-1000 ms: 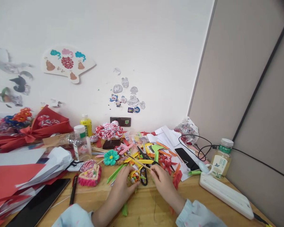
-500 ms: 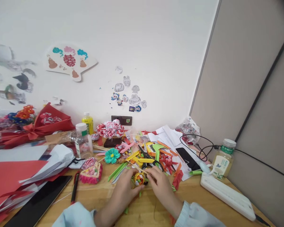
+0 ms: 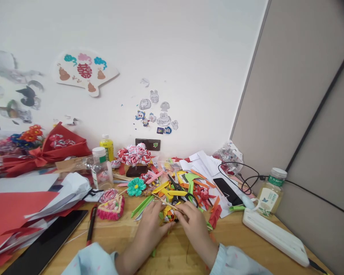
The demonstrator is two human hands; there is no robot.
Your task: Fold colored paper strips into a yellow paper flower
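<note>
Low over the front of the wooden table, my left hand curls round a small ball of woven orange, yellow and white paper strips. My right hand pinches a thin wooden stick, which slants across the top of the ball toward the upper left. The fingers partly hide the ball, and I cannot make out whether the stick's end enters it. Just beyond both hands lie black-handled scissors among yellow paper strips. A bundle of green strips is beside my left fingers.
A turquoise flower and a pink heart-shaped box lie left of the hands. A black tablet and a pen are farther left. To the right are a phone, a white power strip and a bottle.
The view has shifted very slightly. My right fingers have come a little lower over the ball, covering more of it; both hands keep their hold.
</note>
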